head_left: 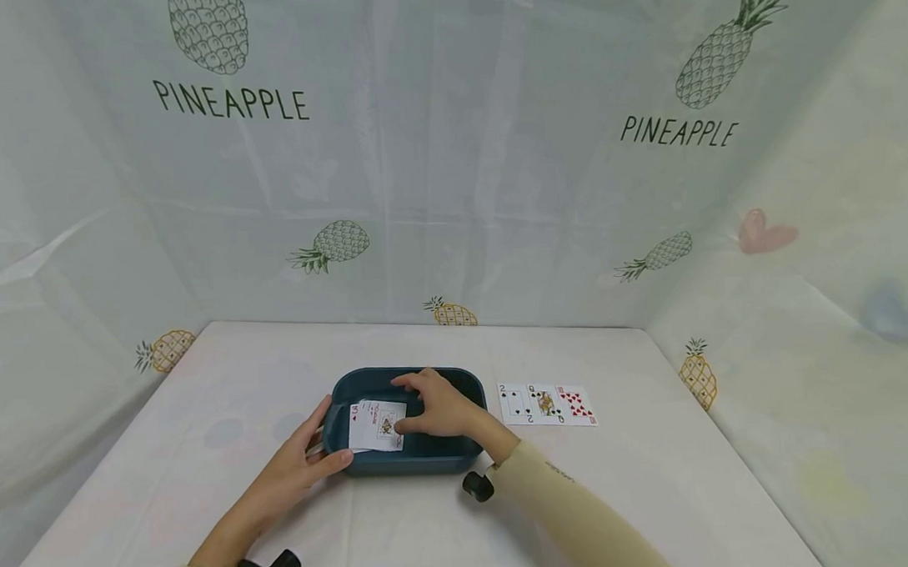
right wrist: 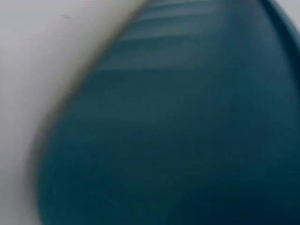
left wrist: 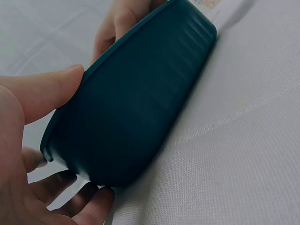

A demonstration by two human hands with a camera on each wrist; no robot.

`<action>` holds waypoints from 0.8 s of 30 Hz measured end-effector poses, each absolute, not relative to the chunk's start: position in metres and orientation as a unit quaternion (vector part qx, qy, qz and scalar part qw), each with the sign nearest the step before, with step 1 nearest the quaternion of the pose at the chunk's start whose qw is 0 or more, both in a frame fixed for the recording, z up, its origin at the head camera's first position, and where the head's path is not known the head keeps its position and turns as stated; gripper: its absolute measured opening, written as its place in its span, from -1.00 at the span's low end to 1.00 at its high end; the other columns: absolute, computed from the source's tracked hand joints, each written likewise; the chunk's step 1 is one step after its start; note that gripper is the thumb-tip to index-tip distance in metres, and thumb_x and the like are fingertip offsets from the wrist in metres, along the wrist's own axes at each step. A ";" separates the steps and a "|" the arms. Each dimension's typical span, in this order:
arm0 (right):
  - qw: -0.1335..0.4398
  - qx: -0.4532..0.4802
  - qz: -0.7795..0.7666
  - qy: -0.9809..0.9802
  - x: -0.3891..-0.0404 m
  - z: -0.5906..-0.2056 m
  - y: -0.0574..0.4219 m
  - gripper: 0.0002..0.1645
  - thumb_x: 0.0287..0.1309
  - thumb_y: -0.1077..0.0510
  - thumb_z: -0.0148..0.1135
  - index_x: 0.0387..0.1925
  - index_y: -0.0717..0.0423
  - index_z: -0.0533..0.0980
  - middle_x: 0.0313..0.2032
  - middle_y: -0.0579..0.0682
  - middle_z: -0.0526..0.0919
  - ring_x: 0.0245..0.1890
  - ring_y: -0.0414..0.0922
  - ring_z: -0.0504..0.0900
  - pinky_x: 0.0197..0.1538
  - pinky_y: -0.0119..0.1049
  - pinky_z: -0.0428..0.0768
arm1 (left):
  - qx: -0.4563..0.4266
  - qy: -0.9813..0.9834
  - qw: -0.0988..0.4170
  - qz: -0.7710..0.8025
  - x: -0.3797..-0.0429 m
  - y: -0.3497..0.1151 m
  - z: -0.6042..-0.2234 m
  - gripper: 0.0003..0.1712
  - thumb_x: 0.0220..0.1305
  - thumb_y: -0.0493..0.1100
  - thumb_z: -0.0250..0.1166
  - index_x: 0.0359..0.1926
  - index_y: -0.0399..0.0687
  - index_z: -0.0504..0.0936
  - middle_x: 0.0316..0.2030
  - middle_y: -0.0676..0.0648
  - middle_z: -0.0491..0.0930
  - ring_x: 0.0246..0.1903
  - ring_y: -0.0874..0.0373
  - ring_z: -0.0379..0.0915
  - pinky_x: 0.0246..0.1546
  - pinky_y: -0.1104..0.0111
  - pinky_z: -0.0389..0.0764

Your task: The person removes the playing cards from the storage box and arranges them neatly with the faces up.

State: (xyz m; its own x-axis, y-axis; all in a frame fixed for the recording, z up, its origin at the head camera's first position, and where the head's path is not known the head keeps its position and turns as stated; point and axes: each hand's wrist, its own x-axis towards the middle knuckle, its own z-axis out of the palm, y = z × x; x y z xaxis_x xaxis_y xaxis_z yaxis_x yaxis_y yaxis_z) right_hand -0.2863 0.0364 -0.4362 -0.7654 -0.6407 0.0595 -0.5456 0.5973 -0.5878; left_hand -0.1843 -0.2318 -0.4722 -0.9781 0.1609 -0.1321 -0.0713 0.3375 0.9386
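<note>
Both hands were at a dark teal, rounded-rectangular tray [head_left: 408, 466] standing on a white cloth-covered table [head_left: 402, 527]. Curled round the tray's left end, the left hand [head_left: 298, 456] gripped it with the thumb at the near corner of the rim; in the left wrist view the other fingers bent about the end wall, their tips partly hidden beneath it. Over the tray's interior, the right hand [head_left: 442, 409] was spread, with a wide gap between thumb and forefinger; its remaining fingers were hard to make out behind the forefinger. A loose pile of white paper playing cards [head_left: 365, 424] lay inside, toward the left end. The right thumb appeared to touch the pile's right edge, though the head view was too small to be sure. A picture marked the top card, its index too small to read; the cards beneath were mostly covered.

Right of the tray, a row of three white playing cards [head_left: 547, 404] lay face up: a black two, a queen and a red card of hearts. The tray's ridged outer wall filled much of the blurred right wrist view.
</note>
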 end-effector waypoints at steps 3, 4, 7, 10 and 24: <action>0.083 -0.330 -0.286 0.896 -0.286 -0.443 0.031 -0.14 0.19 -0.02 0.59 0.47 0.04 0.48 0.20 0.13 0.54 0.12 -0.01 0.55 0.19 -0.20 0.59 | 0.025 0.810 0.101 0.577 -0.185 -0.233 -0.472 0.18 0.45 0.10 0.41 0.75 0.22 -0.23 0.68 -0.36 -0.16 0.55 -0.39 0.14 0.40 -0.02 0.48; 0.084 -0.330 -0.280 0.898 -0.286 -0.445 0.030 -0.14 0.18 -0.02 0.60 0.46 0.03 0.48 0.19 0.13 0.54 0.12 -0.02 0.53 0.18 -0.19 0.58 | 0.026 0.810 0.101 0.576 -0.185 -0.233 -0.472 0.18 0.45 0.10 0.41 0.75 0.22 -0.23 0.68 -0.37 -0.16 0.55 -0.39 0.13 0.40 -0.02 0.48; 0.082 -0.328 -0.264 0.903 -0.286 -0.451 0.026 -0.14 0.17 -0.04 0.61 0.45 0.03 0.49 0.20 0.12 0.54 0.11 -0.04 0.50 0.18 -0.17 0.57 | 0.029 0.810 0.101 0.577 -0.184 -0.233 -0.472 0.17 0.46 0.10 0.40 0.75 0.23 -0.23 0.68 -0.37 -0.17 0.55 -0.40 0.13 0.40 -0.02 0.49; 0.081 -0.322 -0.252 0.909 -0.287 -0.456 0.022 -0.12 0.16 -0.08 0.62 0.46 0.00 0.49 0.23 0.11 0.52 0.11 -0.06 0.45 0.17 -0.17 0.55 | 0.033 0.809 0.102 0.578 -0.185 -0.234 -0.472 0.17 0.47 0.10 0.39 0.75 0.24 -0.24 0.68 -0.38 -0.17 0.55 -0.41 0.13 0.39 -0.01 0.50; 0.094 -0.310 -0.224 0.919 -0.285 -0.461 0.011 0.05 0.04 -0.17 0.68 0.52 -0.01 0.44 0.26 0.03 0.44 0.08 -0.11 0.32 0.17 -0.23 0.51 | 0.042 0.806 0.100 0.582 -0.183 -0.233 -0.473 0.17 0.46 0.04 0.41 0.75 0.20 -0.22 0.66 -0.41 -0.14 0.52 -0.40 0.21 0.32 0.08 0.59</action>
